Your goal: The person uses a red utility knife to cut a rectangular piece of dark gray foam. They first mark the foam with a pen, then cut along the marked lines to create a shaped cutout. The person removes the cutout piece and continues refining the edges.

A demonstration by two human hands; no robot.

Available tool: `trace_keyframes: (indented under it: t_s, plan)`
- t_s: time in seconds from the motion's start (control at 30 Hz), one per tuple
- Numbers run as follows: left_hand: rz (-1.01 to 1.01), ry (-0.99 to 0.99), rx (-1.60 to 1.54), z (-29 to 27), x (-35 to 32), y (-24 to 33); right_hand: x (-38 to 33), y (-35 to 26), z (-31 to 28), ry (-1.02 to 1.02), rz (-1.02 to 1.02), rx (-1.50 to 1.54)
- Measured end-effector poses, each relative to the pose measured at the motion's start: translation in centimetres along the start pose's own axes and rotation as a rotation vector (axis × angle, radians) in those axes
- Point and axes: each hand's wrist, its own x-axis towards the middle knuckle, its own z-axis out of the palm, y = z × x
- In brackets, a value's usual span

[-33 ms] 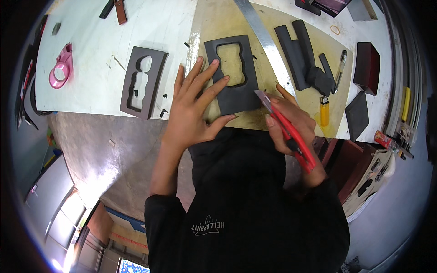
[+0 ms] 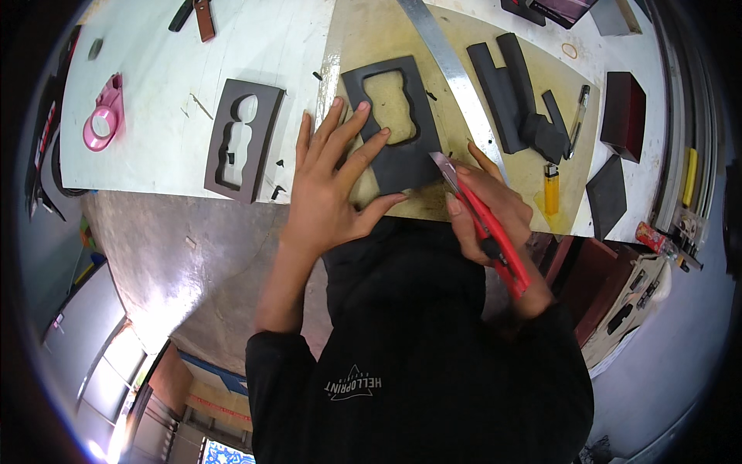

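Observation:
A dark grey foam block with a wavy-edged cutout lies tilted on the yellowish cutting mat. Spread and flat, the fingers of my left hand press on its left side, the fingertips near the cutout's rim. My right hand grips a red utility knife. The knife's blade is out, its tip at the block's lower right edge; whether it cuts into the foam I cannot tell. Left of my left hand lies a second foam block with a cutout of joined rounded shapes.
A steel ruler crosses the mat. Right of it are dark foam offcuts, a pen and a yellow lighter. A dark red box stands farther right. A pink tape dispenser lies at the left.
The foam block under my left hand has turned slightly counterclockwise, its far end shifting left. My right hand and the knife's handle have moved a little to the left.

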Motion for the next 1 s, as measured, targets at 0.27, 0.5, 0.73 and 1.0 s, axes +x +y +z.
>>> trace_keyframes:
  t_s: [0.27,0.5,0.73,1.0]
  plan:
    - [-0.060,0.111,0.035,1.8,-0.5,1.1,-0.2,-1.0,4.9,0.191,0.000,-0.156]
    - [-0.078,0.170,-0.033,1.9,-0.8,1.0,-0.3,-1.8,6.9,0.168,0.051,-0.248]
    - [-0.074,0.177,-0.016,1.9,-0.6,0.7,0.0,-2.0,7.2,0.157,0.061,-0.304]
    - [-0.076,0.156,-0.012,1.8,-0.4,0.6,-0.2,-1.9,7.8,0.163,0.081,-0.342]
